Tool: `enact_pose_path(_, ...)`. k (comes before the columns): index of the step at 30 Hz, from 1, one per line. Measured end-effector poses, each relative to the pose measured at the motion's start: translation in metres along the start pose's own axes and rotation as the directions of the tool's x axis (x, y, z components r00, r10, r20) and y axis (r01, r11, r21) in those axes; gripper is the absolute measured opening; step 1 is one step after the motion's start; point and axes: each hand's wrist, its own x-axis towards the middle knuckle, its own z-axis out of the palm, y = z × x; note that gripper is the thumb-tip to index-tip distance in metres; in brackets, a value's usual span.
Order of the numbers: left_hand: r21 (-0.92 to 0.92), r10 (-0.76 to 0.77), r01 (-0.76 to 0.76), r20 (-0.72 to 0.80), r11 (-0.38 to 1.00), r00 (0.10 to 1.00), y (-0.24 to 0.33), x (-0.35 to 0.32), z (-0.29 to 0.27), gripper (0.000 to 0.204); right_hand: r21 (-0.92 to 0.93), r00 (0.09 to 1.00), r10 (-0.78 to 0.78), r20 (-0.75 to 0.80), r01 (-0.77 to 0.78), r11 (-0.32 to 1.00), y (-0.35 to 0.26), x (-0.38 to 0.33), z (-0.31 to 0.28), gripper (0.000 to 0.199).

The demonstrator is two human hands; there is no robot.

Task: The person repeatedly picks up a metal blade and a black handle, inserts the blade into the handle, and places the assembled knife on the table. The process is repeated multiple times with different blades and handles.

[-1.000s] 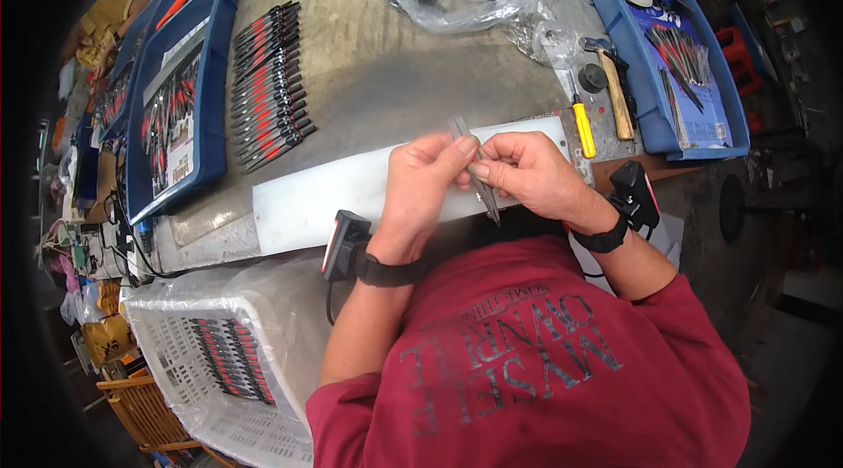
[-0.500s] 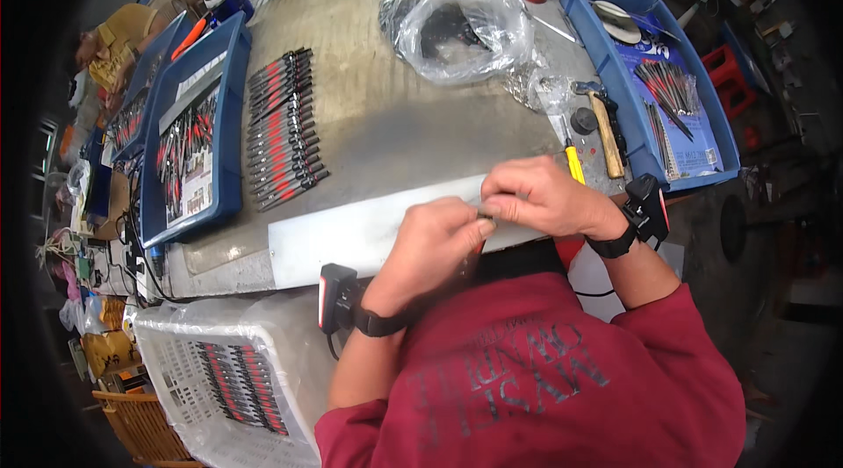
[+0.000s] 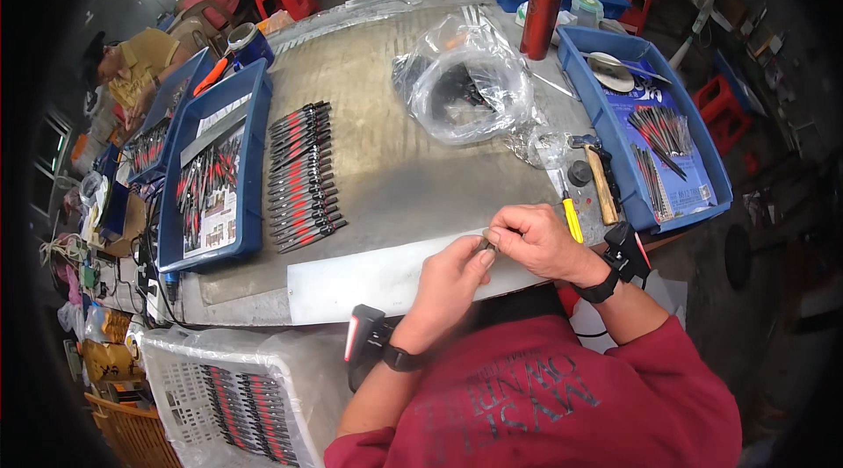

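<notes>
Both my hands meet over the right part of a long white board [image 3: 351,286] at the table's near edge. My left hand [image 3: 446,279] is closed, with thumb and fingers pinching a small dark piece [image 3: 486,245]. Against the same spot, my right hand [image 3: 543,244] is closed too, its thumb and fingertips pressed together. Fingers cover most of what lies between them, so its kind cannot be made out. Beyond the board to the left lies a column of red-and-black pen-like tools [image 3: 303,174], side by side.
Blue trays holding similar tools stand at left [image 3: 255,187] and right [image 3: 716,171]. By my right hand lie a yellow-handled tool [image 3: 572,220] and a hammer [image 3: 602,187]. Farther back are a clear plastic bag [image 3: 470,95] and a red flask [image 3: 542,18]. A white basket [image 3: 303,389] stands below left.
The view has shifted, so the table sits lower in it. My hands stay pinched together over the board; a reddish bit seen below the left thumb before no longer shows.
</notes>
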Motion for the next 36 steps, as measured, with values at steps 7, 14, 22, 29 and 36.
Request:
enact_pose_path(7, 0.721, 0.611, -0.363, -0.106, 0.591, 0.785, 0.000, 0.004, 0.008, 0.021, 0.135, 0.969, 0.165, -0.184, -0.141, 0.981, 0.006, -0.001, 0.016, 0.021)
enact_pose_path(14, 0.848, 0.624, -0.301, -0.043, 0.435, 0.780, -0.006, 0.008, -0.003, 0.015, 0.064, 0.981, 0.177, -0.078, -0.172, 0.983, 0.013, 0.012, 0.015, 0.023)
enact_pose_path(22, 0.892, 0.480, -0.213, -0.005, 0.399, 0.877, -0.030, 0.011, -0.017, 0.014, -0.391, 0.970, -0.132, -0.206, 0.042, 0.920, 0.048, 0.105, -0.045, 0.021)
enact_pose_path(29, 0.901, 0.467, -0.214, 0.014, 0.377, 0.884, -0.038, 0.011, -0.017, 0.017, -0.477, 0.992, -0.074, -0.101, 0.017, 0.879, 0.097, 0.170, -0.027, 0.027)
enact_pose_path(36, 0.891, 0.491, -0.248, 0.033, 0.380, 0.870, -0.037, 0.011, -0.019, 0.016, -0.615, 0.993, 0.119, -0.029, -0.111, 0.781, 0.124, 0.193, -0.001, 0.024)
